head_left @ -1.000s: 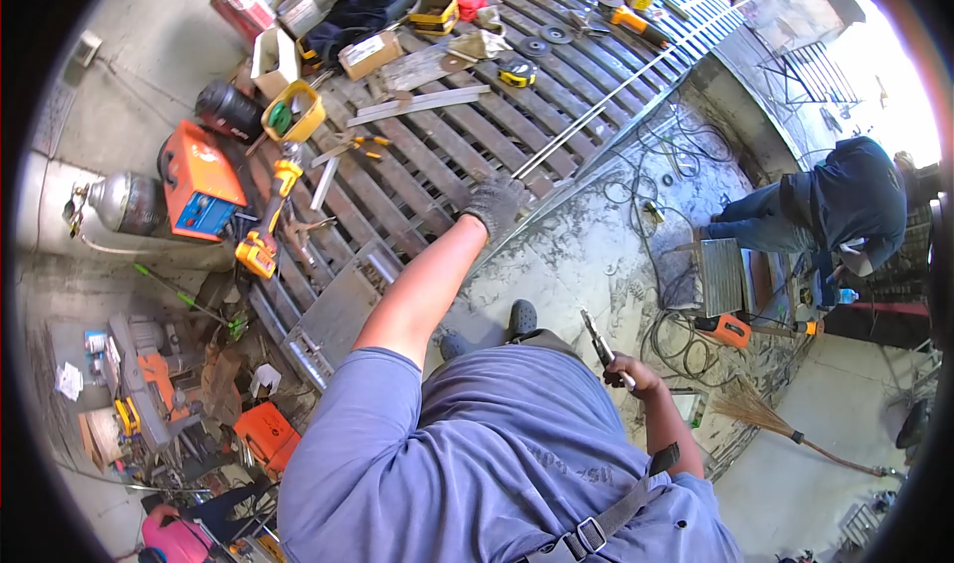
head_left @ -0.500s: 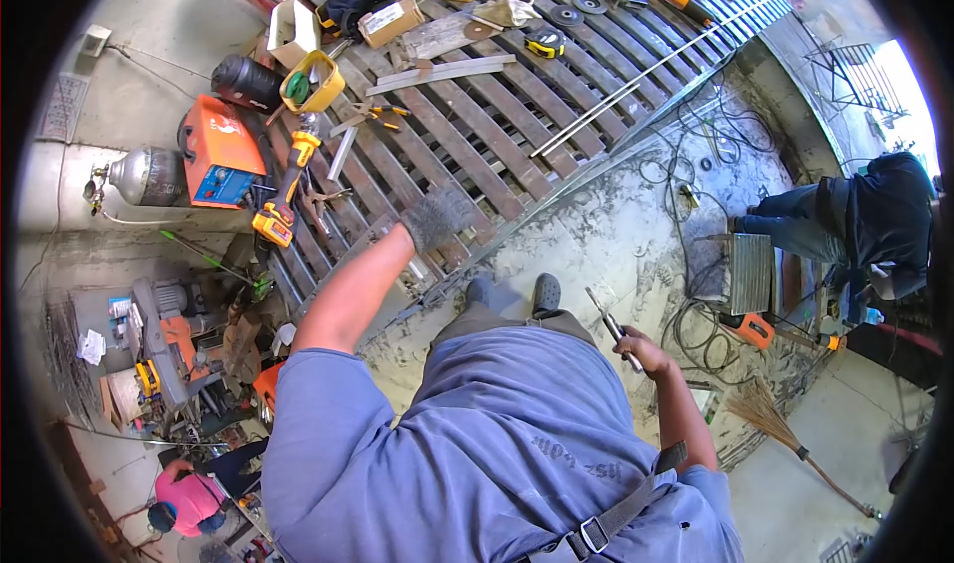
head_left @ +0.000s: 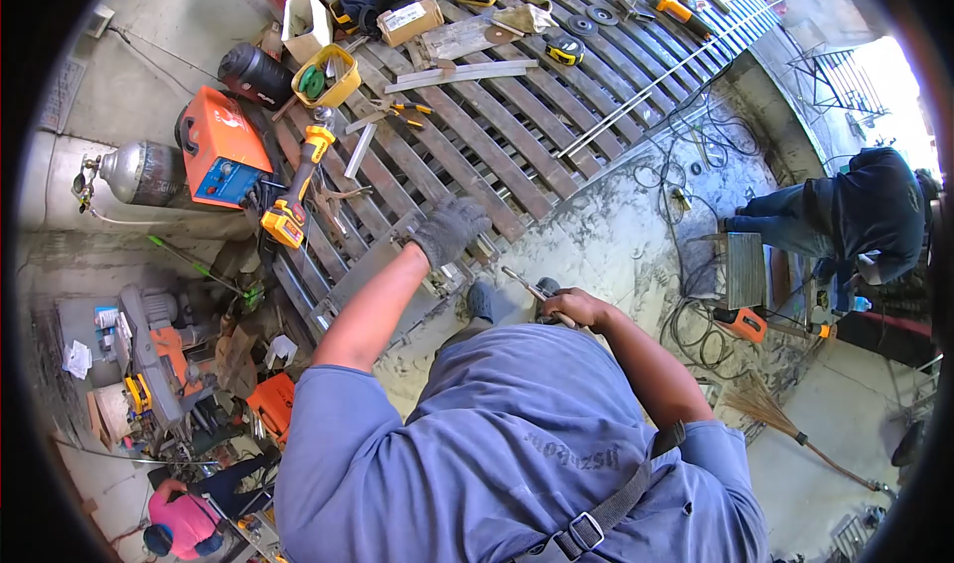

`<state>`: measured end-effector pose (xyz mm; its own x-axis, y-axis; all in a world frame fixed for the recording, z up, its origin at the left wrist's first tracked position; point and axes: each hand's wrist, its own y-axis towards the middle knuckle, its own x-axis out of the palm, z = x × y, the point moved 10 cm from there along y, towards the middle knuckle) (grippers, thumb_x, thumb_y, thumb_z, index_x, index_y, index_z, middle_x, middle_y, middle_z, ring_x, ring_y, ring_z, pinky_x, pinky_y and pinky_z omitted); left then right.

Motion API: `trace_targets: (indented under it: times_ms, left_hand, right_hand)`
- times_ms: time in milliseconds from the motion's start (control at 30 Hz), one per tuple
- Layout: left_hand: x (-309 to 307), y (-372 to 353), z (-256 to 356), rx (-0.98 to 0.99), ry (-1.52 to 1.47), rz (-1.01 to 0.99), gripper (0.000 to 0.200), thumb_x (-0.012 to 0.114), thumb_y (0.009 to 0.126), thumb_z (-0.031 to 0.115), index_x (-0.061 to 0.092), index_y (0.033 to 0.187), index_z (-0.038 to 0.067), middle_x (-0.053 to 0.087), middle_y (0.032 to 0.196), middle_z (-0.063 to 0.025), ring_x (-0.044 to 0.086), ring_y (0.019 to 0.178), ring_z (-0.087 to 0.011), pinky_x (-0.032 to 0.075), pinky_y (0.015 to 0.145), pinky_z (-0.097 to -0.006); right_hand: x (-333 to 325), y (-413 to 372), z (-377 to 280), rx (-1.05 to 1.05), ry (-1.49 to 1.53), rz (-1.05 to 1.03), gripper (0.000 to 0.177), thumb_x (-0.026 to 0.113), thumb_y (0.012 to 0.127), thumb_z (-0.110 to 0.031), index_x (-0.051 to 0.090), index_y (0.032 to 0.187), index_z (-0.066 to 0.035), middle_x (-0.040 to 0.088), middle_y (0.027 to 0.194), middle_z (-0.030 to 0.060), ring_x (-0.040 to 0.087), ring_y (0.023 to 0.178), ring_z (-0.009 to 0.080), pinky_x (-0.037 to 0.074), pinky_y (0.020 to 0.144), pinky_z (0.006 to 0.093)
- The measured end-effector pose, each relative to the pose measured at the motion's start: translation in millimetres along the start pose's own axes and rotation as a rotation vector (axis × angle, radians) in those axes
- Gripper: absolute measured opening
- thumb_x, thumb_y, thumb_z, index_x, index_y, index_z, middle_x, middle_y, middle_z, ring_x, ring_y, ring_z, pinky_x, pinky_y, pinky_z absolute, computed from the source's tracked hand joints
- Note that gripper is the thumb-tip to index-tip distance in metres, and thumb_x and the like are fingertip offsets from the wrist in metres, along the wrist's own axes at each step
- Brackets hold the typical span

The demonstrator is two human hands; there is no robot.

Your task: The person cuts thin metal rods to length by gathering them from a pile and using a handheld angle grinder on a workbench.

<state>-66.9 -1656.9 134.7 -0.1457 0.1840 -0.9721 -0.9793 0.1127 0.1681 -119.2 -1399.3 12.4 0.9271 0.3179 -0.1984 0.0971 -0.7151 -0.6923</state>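
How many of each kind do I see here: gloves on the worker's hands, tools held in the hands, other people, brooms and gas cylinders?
Glove: 1, on the left hand
Held tool: 1, in the right hand
Other people: 2, one in dark clothes, one in pink
Broom: 1
Gas cylinder: 1
Total: 6

Slatted steel gate with yellow grinder, tape measure
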Motion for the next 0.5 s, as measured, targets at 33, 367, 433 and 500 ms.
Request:
trace_targets:
  times_ms: [33, 367, 433, 500]
  left_hand:
    - [-8, -1, -6, -0.053, 0.013, 0.055, 0.029, 0.063, 0.092, 0.016, 0.075, 0.118, 0.013, 0.067, 0.128, -0.0141, 0.061, 0.126, -0.0356, 0.047, 0.109, -0.0509]
    - [14, -5, -23, -0.280, -0.182, 0.012, 0.030, 0.073, 0.081, 0.009, 0.080, 0.111, 0.010, 0.066, 0.122, -0.0189, 0.060, 0.123, -0.0382, 0.049, 0.107, -0.0459]
    - [11, -9, -22, -0.284, -0.205, 0.084, 0.029, 0.073, 0.080, 0.007, 0.079, 0.108, 0.009, 0.066, 0.118, -0.0182, 0.060, 0.120, -0.0376, 0.050, 0.105, -0.0459]
    - [17, -9, -19, -0.263, -0.187, 0.112, 0.026, 0.073, 0.079, 0.006, 0.078, 0.104, 0.008, 0.066, 0.115, -0.0173, 0.060, 0.118, -0.0371, 0.050, 0.104, -0.0456]
  right_hand:
    - [0, 6, 1, 0.018, 0.042, 0.011, 0.031, 0.063, 0.094, -0.031, 0.078, 0.115, -0.015, 0.073, 0.118, 0.0142, 0.069, 0.109, 0.0294, 0.055, 0.093, 0.0392]
    - [-6, 18, -38, -0.103, 0.052, 0.148, 0.058, 0.067, 0.091, -0.052, 0.076, 0.115, 0.000, 0.073, 0.099, 0.0194, 0.069, 0.096, 0.0297, 0.053, 0.084, 0.0414]
    - [-9, 14, -45, 0.000, 0.106, 0.158, 0.061, 0.067, 0.091, -0.053, 0.075, 0.117, 0.002, 0.074, 0.102, 0.0204, 0.069, 0.097, 0.0313, 0.053, 0.087, 0.0421]
    - [-11, 12, -46, 0.139, 0.138, 0.168, 0.062, 0.067, 0.092, -0.053, 0.075, 0.119, 0.002, 0.075, 0.107, 0.0218, 0.070, 0.100, 0.0333, 0.054, 0.090, 0.0427]
